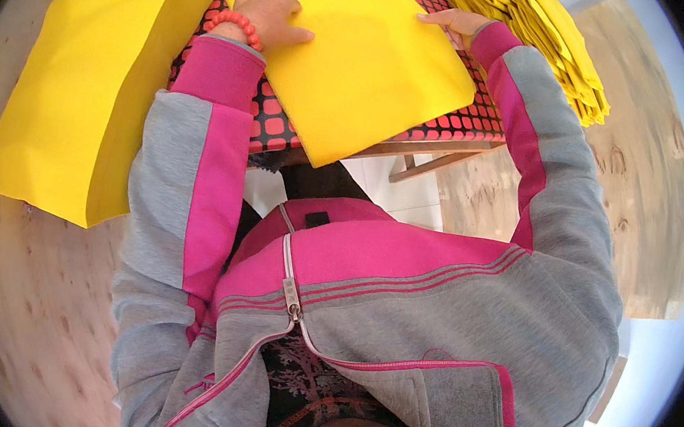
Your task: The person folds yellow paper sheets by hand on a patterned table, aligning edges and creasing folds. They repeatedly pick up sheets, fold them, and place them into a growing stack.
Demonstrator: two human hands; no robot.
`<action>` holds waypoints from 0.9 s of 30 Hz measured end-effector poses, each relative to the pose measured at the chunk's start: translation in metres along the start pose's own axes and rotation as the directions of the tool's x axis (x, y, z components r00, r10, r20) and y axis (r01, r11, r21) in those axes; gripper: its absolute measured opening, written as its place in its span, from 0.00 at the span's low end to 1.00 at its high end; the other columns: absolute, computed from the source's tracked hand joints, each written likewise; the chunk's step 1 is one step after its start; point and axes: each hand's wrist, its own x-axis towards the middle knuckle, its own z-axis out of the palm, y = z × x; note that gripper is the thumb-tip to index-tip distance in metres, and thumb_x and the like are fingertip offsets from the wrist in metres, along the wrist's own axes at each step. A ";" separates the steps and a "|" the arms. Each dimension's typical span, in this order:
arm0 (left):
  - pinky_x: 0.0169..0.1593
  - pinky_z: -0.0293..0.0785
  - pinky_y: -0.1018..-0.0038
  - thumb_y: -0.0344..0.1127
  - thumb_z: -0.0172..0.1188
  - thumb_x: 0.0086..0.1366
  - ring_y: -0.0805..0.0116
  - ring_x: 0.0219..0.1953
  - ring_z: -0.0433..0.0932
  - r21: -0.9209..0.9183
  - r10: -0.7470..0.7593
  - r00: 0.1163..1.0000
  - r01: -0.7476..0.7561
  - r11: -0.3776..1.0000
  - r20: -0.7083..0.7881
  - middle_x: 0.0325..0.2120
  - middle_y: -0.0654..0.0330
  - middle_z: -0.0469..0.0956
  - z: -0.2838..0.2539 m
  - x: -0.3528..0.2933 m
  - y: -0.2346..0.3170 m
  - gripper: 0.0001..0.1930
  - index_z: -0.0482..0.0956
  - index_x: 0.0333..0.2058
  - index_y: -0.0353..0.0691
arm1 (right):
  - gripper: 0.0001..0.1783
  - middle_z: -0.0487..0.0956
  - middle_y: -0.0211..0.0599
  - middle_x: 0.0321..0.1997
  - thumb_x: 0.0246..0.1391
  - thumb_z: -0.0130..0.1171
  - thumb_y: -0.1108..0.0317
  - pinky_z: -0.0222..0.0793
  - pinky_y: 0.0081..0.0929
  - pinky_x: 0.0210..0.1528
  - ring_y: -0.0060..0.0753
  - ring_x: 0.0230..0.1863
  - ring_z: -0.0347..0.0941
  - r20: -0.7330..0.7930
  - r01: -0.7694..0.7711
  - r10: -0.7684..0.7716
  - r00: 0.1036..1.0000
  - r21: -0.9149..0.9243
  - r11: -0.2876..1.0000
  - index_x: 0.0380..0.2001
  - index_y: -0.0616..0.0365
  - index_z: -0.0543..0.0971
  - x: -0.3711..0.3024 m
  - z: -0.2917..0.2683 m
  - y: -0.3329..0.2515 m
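Observation:
A yellow felt-like sheet (364,67) lies flat on the table before me, one corner hanging past the near edge. My left hand (274,22) rests on its left side with thumb and finger spread apart; a red bead bracelet (235,22) circles that wrist. At the sheet's upper right edge is my right hand (457,23), its thumb on top and the edge pinched between thumb and fingers. Some of the right fingers are hidden.
A tall stack of yellow material (57,95) stands on the left. Folded yellow pieces (539,43) are piled at the far right. Below the sheet shows a red-and-black patterned tablecloth (276,129) on a table with a wooden frame (438,153).

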 end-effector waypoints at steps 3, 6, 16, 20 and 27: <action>0.66 0.61 0.48 0.63 0.62 0.59 0.53 0.61 0.76 -0.005 -0.003 0.999 0.003 1.000 -0.038 0.56 0.56 0.80 0.003 -0.002 -0.001 0.34 0.80 0.57 0.46 | 0.22 0.87 0.39 0.46 0.63 0.66 0.57 0.83 0.21 0.43 0.27 0.41 0.86 0.005 0.032 -0.032 0.999 0.099 0.995 0.52 0.63 0.79 0.030 -0.010 -0.011; 0.69 0.51 0.41 0.63 0.60 0.60 0.58 0.63 0.74 -0.043 -0.005 1.000 0.004 0.999 -0.028 0.57 0.60 0.79 0.005 -0.002 -0.004 0.34 0.79 0.58 0.47 | 0.21 0.87 0.38 0.45 0.63 0.66 0.59 0.83 0.20 0.44 0.26 0.41 0.86 -0.042 0.084 -0.077 0.996 0.181 0.980 0.51 0.63 0.80 0.058 -0.020 -0.019; 0.63 0.62 0.46 0.62 0.62 0.61 0.52 0.59 0.77 0.009 0.035 0.990 -0.034 0.999 -0.138 0.55 0.55 0.81 0.004 -0.008 -0.007 0.33 0.79 0.58 0.45 | 0.16 0.88 0.37 0.42 0.62 0.64 0.55 0.78 0.36 0.41 0.33 0.40 0.85 -0.208 0.252 -0.439 0.874 -0.580 0.775 0.42 0.56 0.83 0.098 -0.011 -0.032; 0.66 0.59 0.44 0.62 0.62 0.62 0.51 0.60 0.76 0.023 0.032 0.987 -0.029 0.999 -0.157 0.57 0.55 0.80 0.005 -0.009 -0.006 0.34 0.79 0.59 0.46 | 0.17 0.80 0.28 0.24 0.58 0.67 0.58 0.62 0.40 0.27 0.30 0.24 0.74 0.045 0.192 -0.915 0.401 -0.981 0.035 0.23 0.54 0.72 0.102 0.003 -0.025; 0.71 0.46 0.37 0.61 0.61 0.62 0.56 0.63 0.74 -0.059 -0.030 0.996 0.026 0.998 -0.079 0.59 0.59 0.78 0.002 -0.009 -0.002 0.33 0.77 0.60 0.46 | 0.19 0.88 0.36 0.39 0.62 0.66 0.55 0.82 0.26 0.37 0.26 0.37 0.85 -0.043 0.178 -0.173 0.984 0.181 0.967 0.46 0.59 0.83 0.109 -0.018 -0.041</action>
